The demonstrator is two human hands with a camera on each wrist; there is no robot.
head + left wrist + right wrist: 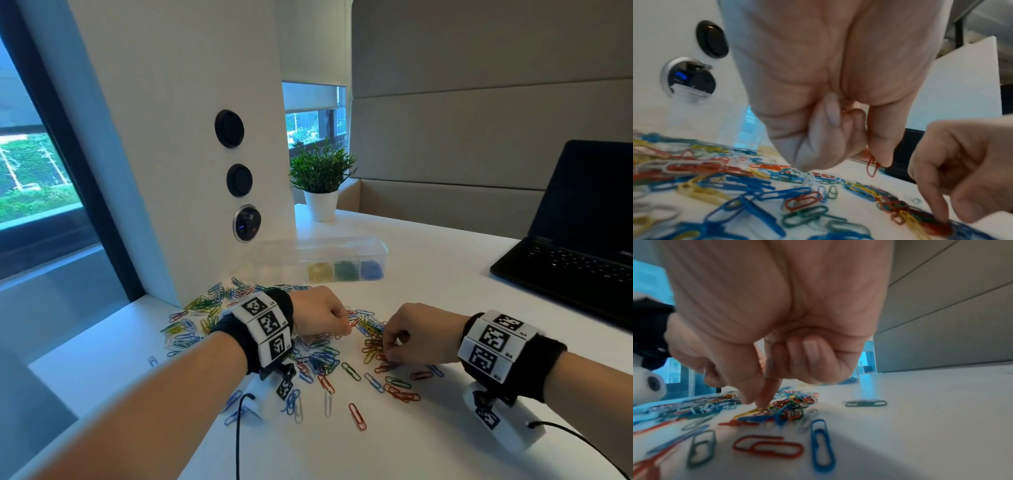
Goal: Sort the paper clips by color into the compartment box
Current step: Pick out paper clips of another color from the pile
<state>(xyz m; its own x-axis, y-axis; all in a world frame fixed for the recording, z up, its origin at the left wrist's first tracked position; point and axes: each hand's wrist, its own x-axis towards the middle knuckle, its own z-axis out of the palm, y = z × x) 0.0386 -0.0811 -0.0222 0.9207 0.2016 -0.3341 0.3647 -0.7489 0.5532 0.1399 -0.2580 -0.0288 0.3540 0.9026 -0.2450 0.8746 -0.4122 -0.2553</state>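
Mixed-colour paper clips (373, 329) lie scattered on the white table (445, 274) around both hands. The clear compartment box (318, 250) stands behind them; its right-hand cells hold yellow, green and blue clips. My left hand (344, 323) is curled into a fist over the pile. It holds red clips, and one red clip (871, 168) hangs from thumb and index finger. My right hand (385, 353) reaches down into a small tangle (789, 404). Its thumb and index tips (760, 400) pinch a red clip there, the other fingers curled in.
An open black laptop (582, 240) sits at the right. A potted plant (322, 181) stands behind the box. A white pillar with round sockets (239, 180) rises at the left, next to the table's left edge. Loose clips (358, 416) lie near me.
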